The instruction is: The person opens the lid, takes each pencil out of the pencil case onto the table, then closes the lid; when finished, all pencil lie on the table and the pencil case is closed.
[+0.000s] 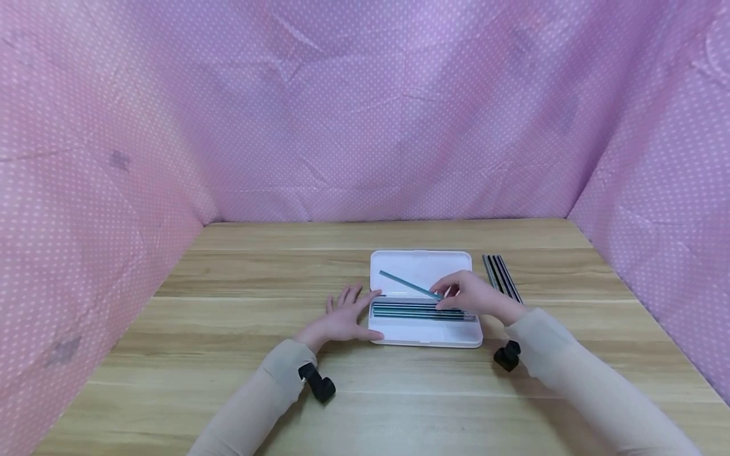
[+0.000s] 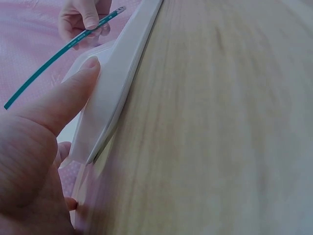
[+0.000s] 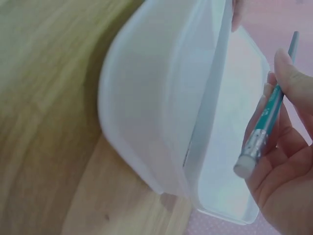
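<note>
1. The right hand (image 1: 476,294) pinches a green pencil (image 1: 409,285) between thumb and fingers, over the open white case (image 1: 422,335).
2. The left hand (image 1: 342,320) lies spread, fingers straight, thumb touching the case's left end.
3. The case is on the bench (image 1: 228,304).

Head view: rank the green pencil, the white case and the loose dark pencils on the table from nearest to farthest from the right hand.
1. Green pencil: pinched in the right hand, angled over the open lid.
2. White case: directly beneath that hand.
3. Loose dark pencils: on the table right of the case, beside the wrist, untouched.
</note>
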Motion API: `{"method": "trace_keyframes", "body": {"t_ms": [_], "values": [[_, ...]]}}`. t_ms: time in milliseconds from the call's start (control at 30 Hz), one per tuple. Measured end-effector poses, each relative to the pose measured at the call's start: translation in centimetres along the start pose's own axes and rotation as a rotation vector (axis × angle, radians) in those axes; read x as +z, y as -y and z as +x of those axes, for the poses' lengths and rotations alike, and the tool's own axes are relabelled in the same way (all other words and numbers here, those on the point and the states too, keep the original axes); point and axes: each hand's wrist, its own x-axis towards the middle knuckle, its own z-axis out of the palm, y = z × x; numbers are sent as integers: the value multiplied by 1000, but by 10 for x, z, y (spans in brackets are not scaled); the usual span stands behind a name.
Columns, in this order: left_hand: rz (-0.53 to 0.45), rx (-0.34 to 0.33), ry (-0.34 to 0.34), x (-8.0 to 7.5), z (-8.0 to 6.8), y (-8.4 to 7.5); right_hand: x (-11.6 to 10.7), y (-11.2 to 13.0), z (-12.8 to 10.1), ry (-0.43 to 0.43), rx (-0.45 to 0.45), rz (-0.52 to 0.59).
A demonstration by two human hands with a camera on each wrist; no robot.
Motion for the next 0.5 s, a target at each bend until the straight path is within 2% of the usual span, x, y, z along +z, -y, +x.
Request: {"method": "trace_keyframes", "body": {"t_ms": [500], "values": [[-7, 1, -1, 0, 0, 0, -13, -6, -12, -147, 140, 52]]}}
